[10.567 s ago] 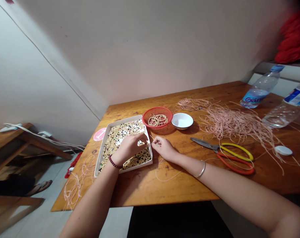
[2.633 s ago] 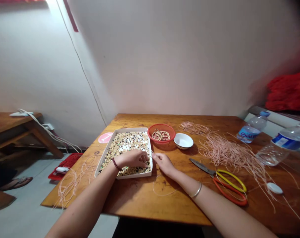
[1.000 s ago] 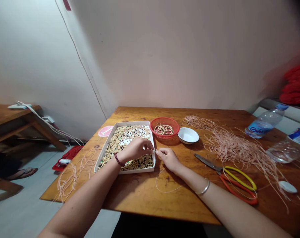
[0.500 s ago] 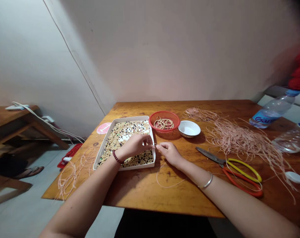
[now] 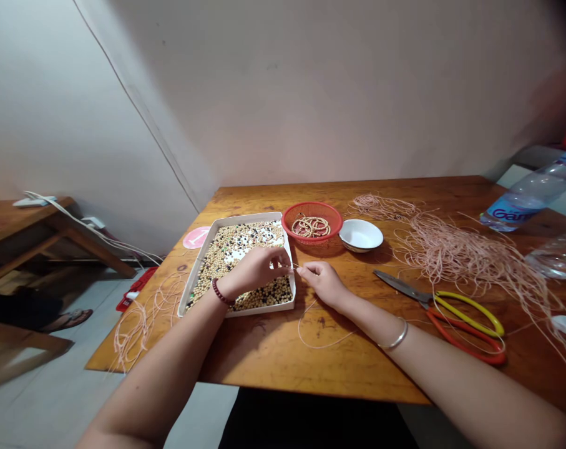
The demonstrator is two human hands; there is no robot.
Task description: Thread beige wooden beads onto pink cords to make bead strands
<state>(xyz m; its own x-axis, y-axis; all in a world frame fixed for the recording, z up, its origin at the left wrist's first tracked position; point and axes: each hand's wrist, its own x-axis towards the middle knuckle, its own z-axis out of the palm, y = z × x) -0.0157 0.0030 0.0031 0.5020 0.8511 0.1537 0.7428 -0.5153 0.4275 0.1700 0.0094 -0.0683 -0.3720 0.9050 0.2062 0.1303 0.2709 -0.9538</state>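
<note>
Pinched by the right hand [image 5: 326,284] is a thin cord [image 5: 316,347], its tip at the tray's [image 5: 268,310] right edge. Left hand's [image 5: 257,269] fingertips are brought near that tip; whether anything is gripped cannot be told. Since 2.6 s ago, left fingers have been lifted off the beads [image 5: 212,265].

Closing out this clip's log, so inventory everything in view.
Tables: 2, brown, centre, left
Wall: 1, pale, background
Tray: 1, white, centre
Beads: many, mostly tan, tray
Basket: 1, red, beside tray
Strung beads: many, tan, basket
Bowl: 1, white, beside basket
Scissors: 1, yellow/orange, right
Cords: many, pink, table's sides
Disc: 1, pink, beside tray
Bottles: 2, clear, far right
Red item: 1, left floor
Sandalled foot: 1, left floor
Bracelets: 2, maroon and silver, wrists
Left hand: 1, over tray
Right hand: 1, pinching thin strand
</note>
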